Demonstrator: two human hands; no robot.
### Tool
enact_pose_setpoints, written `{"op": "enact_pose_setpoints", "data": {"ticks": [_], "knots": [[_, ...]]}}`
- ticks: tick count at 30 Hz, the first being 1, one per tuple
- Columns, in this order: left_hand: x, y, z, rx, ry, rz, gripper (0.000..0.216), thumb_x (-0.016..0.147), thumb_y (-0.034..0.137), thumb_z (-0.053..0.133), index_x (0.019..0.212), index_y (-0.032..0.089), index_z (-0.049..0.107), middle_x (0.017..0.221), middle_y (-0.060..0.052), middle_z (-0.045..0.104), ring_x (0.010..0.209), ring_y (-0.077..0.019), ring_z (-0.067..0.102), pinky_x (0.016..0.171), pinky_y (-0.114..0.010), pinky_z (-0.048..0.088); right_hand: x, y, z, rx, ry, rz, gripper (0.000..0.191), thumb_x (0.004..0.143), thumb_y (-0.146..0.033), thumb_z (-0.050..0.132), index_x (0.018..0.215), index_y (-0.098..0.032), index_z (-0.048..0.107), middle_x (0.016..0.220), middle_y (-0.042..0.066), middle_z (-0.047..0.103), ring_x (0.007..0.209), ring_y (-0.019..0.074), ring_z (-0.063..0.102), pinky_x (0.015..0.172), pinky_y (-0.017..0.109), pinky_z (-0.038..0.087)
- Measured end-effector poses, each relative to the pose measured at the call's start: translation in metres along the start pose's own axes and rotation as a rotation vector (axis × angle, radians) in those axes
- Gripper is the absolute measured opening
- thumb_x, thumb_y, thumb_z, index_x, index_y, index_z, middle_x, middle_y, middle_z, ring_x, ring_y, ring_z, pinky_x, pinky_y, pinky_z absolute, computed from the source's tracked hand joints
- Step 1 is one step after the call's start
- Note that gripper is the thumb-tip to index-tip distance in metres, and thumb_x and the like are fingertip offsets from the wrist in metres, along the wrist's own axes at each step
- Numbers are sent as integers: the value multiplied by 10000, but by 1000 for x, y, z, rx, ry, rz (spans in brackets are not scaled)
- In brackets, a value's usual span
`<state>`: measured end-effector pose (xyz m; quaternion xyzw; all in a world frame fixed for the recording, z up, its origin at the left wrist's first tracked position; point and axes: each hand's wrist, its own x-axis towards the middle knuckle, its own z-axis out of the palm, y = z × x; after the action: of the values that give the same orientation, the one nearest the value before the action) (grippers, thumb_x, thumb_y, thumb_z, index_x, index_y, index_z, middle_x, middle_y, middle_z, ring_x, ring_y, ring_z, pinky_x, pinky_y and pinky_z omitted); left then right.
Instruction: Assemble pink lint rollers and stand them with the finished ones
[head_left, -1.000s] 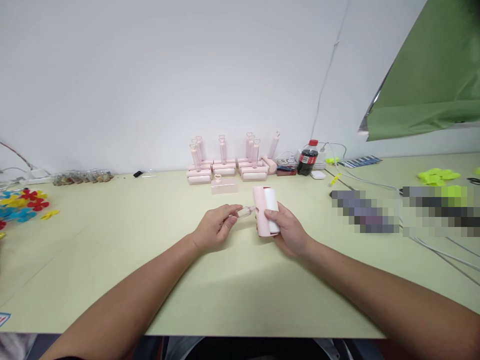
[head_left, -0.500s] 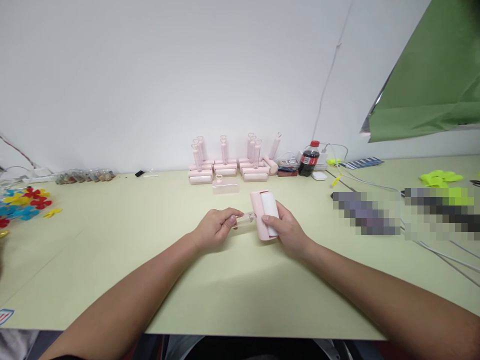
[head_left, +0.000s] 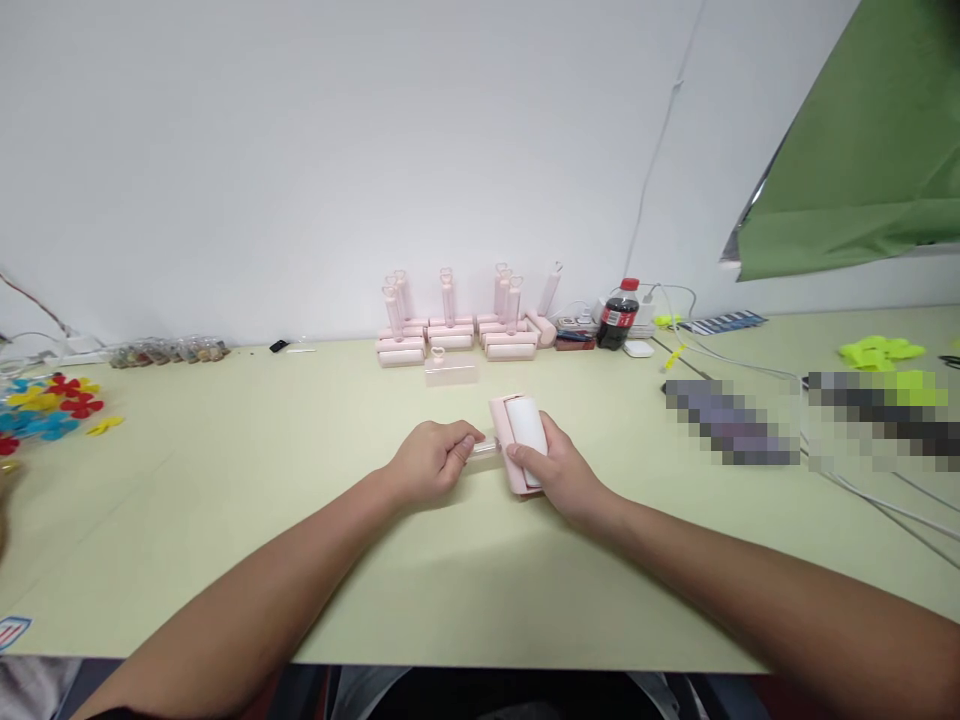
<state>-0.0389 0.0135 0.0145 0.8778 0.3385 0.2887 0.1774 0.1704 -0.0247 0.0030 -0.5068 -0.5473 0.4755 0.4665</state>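
Over the middle of the table, my right hand (head_left: 570,475) is wrapped round the pink head of a lint roller (head_left: 527,430), its thumb across the white roll. My left hand (head_left: 435,462) pinches a clear handle (head_left: 486,450), whose far end meets the left side of the pink head. Whether the handle is seated in the head cannot be made out. Beyond my hands lies a clear pinkish cover (head_left: 451,371) with a heart-shaped loop on top. Behind it, several pink lint rollers (head_left: 512,345) stand in rows with their handles up.
A cola bottle (head_left: 619,315) stands by the wall, near cables and a white case (head_left: 639,349). Coloured flower-shaped pieces (head_left: 52,405) lie at the left, bagged items (head_left: 171,351) behind them. Yellow-green pieces (head_left: 879,353) and blurred dark objects (head_left: 731,422) are at the right.
My right hand has brought the roller head slightly left and down, nearer my left hand. Less of the clear handle shows between them. Both hands keep their hold.
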Motion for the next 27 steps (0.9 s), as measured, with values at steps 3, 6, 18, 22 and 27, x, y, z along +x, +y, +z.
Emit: {"op": "enact_pose_setpoints", "data": {"ticks": [3, 6, 18, 22, 27], "knots": [[-1, -1, 3, -100, 12, -24, 288, 935, 311, 400, 996, 184, 650, 625, -16, 638, 591, -162, 620, 597, -270, 436, 1, -2, -3, 24, -21, -25, 399, 732, -398, 706, 1046, -212, 546, 863, 4, 577, 773, 190, 517, 648, 290, 435], [0, -1, 7, -316, 55, -70, 270, 928, 350, 432, 971, 174, 632, 653, -11, 613, 624, -149, 604, 623, -268, 440, 1, -13, -8, 213, -161, 69, 421, 726, -492, 712, 1012, -217, 574, 837, 17, 615, 739, 202, 570, 657, 324, 468], [22, 42, 44, -1114, 164, -507, 261, 835, 453, 531, 933, 235, 427, 520, 80, 505, 380, -108, 465, 394, -188, 242, -6, -18, 4, 325, -339, -135, 287, 738, -404, 714, 950, -220, 655, 718, 29, 652, 685, 200, 600, 634, 338, 477], [40, 30, 44, -598, 134, -321, 283, 923, 500, 408, 919, 222, 458, 712, -7, 627, 638, -176, 617, 572, -277, 432, 6, -6, 2, 133, -86, -245, 286, 798, -502, 653, 860, -226, 611, 622, -31, 559, 492, 126, 505, 475, 264, 399], [92, -31, -13, 331, 292, -402, 385, 910, 365, 481, 1263, 210, 483, 1200, -163, 589, 1049, -327, 593, 802, -399, 435, 18, -5, -14, 83, 117, -223, 341, 786, -534, 668, 787, -210, 565, 629, -42, 538, 450, 106, 522, 466, 266, 430]]}}
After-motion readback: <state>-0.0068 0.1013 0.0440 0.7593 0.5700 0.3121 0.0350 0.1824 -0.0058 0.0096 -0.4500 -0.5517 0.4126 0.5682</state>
